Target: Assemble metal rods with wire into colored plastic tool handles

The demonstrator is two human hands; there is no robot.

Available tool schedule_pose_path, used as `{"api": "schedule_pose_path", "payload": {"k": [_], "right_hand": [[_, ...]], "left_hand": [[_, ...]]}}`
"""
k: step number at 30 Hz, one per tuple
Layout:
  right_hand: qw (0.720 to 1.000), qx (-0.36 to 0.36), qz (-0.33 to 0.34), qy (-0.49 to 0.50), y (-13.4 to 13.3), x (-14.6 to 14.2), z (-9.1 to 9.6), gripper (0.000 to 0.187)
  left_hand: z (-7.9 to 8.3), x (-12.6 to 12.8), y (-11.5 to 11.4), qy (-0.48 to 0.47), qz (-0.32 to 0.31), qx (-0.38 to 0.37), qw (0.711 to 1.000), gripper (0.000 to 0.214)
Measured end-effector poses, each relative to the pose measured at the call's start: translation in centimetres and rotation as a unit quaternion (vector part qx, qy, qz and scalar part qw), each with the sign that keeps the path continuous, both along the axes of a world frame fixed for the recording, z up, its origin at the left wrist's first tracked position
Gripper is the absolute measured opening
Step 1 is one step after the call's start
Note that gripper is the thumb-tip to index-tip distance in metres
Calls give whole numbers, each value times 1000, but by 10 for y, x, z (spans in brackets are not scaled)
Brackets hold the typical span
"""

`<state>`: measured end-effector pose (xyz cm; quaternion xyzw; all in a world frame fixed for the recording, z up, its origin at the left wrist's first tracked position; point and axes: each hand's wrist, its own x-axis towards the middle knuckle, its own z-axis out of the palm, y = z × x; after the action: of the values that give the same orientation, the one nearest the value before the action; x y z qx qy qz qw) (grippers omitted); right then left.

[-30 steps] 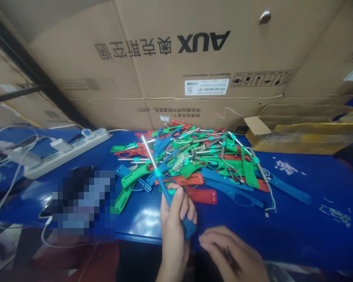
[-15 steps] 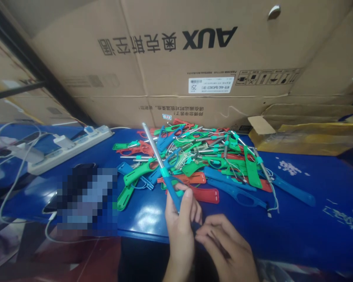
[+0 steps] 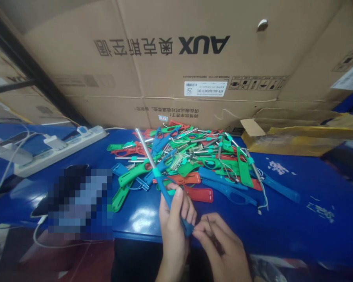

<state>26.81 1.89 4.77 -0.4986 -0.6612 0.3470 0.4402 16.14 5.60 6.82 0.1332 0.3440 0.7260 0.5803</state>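
A blue long-necked gas lighter [image 3: 164, 194] is held up in front of the pile of lighter parts [image 3: 190, 169], tilted so that its silver metal barrel [image 3: 144, 145] crosses the left part of the pile in view. A teal collar [image 3: 156, 172] sits where barrel meets handle. The left hand [image 3: 176, 217] is closed firmly around that handle, thumb laid along it. The right hand [image 3: 223, 248], nearer the wearer than the pile, has its thumb and forefinger drawn together in a pinch at the handle's butt end — whether a small piece lies between them, I cannot tell. A thin dark strip shows among its fingers, too unclear to name.

The pile itself mixes green, red and blue handle shells, metal barrels and pale wires, all on a blue tabletop [image 3: 270, 231]. Right of the pile lie small white bits [image 3: 278, 167]; behind them on that side stands an open cardboard carton [image 3: 306, 141] with yellow tape. Left of the pile are a white power strip [image 3: 70, 147] with plugs in it and a dark object [image 3: 42, 201], mostly pixelated. Directly behind the pile rises a large cardboard sheet [image 3: 159, 80] — its AUX lettering upside down.
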Motion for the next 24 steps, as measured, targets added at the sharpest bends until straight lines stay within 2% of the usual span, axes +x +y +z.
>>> {"api": "schedule_pose_path", "payload": {"k": [3, 8, 12, 17, 20, 24], "right_hand": [[1000, -11, 15, -1, -1, 0, 0, 24], [997, -41, -40, 52, -5, -7, -1, 24], [995, -53, -50, 67, -7, -11, -1, 25], [994, -68, -46, 74, -6, -13, -1, 25], [986, -121, -53, 100, -4, -12, 1, 13], [951, -242, -51, 187, -1, -7, 4, 51]], "left_hand": [[0, 1, -2, -4, -1, 26, 1000, 22], [-3, 1, -7, -12, -24, 56, 998, 36], [-6, 1, -8, 7, -6, 77, 997, 36], [-5, 2, -5, 17, 15, 68, 997, 37], [-2, 3, -5, 2, 12, 63, 998, 35], [-1, 4, -8, 9, 20, 89, 996, 38]]}}
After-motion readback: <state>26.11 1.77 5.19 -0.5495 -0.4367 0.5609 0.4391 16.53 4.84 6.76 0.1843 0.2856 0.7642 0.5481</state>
